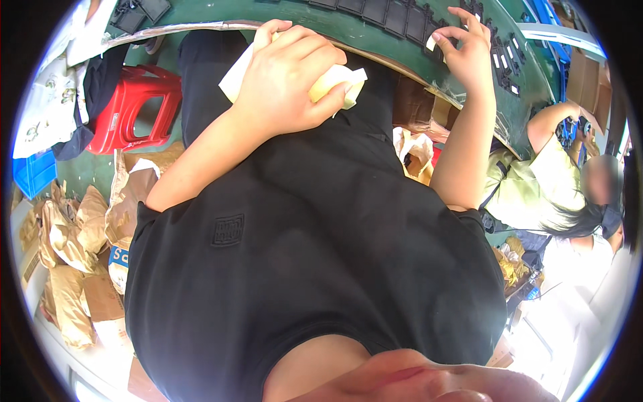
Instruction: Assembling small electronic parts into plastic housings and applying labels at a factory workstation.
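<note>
My left hand point(284, 77) is closed around a folded bundle of pale yellow paper sheets point(234, 79), held over my lap by the table's near edge. Paper ends stick out on both sides of the fingers. Above the green table point(268, 15), my right hand point(469, 60) pinches a small cream-white strip point(431, 43) between thumb and a finger, other fingers raised. Close to that hand lies a row of flat black plastic parts point(395, 18). More black parts point(501, 57), several bearing small white strips, lie to its right.
Other black parts point(138, 13) sit at the table's far left. A red plastic stool point(137, 110) stands left of me, with a blue bin point(35, 173) and brown paper bags point(70, 231) beyond. At right, a co-worker in a pale yellow top point(536, 181) reaches to the table.
</note>
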Demonstrator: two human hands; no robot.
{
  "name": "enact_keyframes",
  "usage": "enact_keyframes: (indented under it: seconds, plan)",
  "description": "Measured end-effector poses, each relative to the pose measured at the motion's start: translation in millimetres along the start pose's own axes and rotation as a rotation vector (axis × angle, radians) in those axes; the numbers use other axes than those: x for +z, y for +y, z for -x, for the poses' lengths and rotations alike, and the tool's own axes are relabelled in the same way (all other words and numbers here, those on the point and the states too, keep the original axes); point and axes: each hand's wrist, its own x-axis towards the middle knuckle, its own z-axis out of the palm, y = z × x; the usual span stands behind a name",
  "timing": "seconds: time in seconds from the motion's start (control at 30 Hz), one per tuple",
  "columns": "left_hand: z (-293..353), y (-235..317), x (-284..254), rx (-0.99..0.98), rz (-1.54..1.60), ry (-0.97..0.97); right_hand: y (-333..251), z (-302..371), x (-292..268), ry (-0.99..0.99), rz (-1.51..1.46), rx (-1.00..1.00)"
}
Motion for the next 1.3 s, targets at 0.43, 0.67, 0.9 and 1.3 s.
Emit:
enact_keyframes:
  seconds: [0.43, 0.67, 0.9, 1.3]
  plan:
    - [1, 2, 2, -0.044, -0.051, 0.073, -111, 18, -22, 0.185, -0.509, 0.090]
    - [0, 0, 9, -0.011, -0.052, 0.103, -185, 28, -20, 0.103, -0.613, 0.049]
    - [4, -2, 10, -0.035, -0.160, 0.050, -213, 34, -28, 0.171, -0.648, -0.302]
    - [2, 5, -6, -0.082, -0.087, 0.007, -132, 15, -33, 0.118, -0.978, -0.012]
